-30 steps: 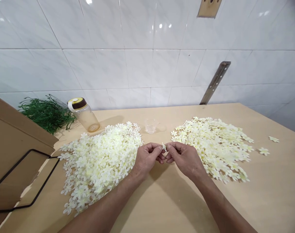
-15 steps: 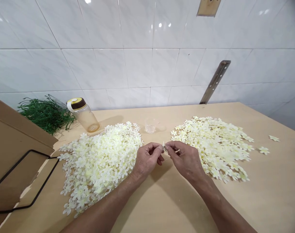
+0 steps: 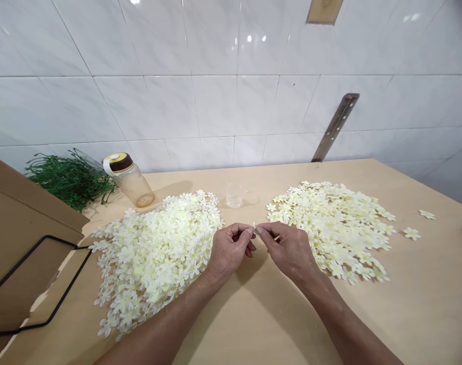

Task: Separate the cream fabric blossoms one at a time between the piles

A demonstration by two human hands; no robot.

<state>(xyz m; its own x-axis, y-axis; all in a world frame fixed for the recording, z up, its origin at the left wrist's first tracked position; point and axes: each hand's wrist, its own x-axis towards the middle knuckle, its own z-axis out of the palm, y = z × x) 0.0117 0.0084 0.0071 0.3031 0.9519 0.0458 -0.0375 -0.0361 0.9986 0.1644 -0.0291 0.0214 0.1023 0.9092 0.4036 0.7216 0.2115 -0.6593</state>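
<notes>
My left hand and my right hand meet over the table, fingertips pinched together. Between them shows a small pale artificial flower, mostly hidden by the thumbs and forefingers. To the left of my left hand lies a big heap of white-yellow artificial flowers. A flatter spread of pale yellow artificial flowers lies beyond and right of my right hand. Behind my hands stands a small clear cup.
A clear bottle with a brown and yellow lid stands at the back left, beside green artificial foliage. A cardboard box and a black wire frame occupy the left edge. The tiled wall bounds the table's back, with a metal bracket.
Both hands stay joined in nearly the same place. Less of the small flower shows above the fingertips now. The whole view has shifted very slightly.
</notes>
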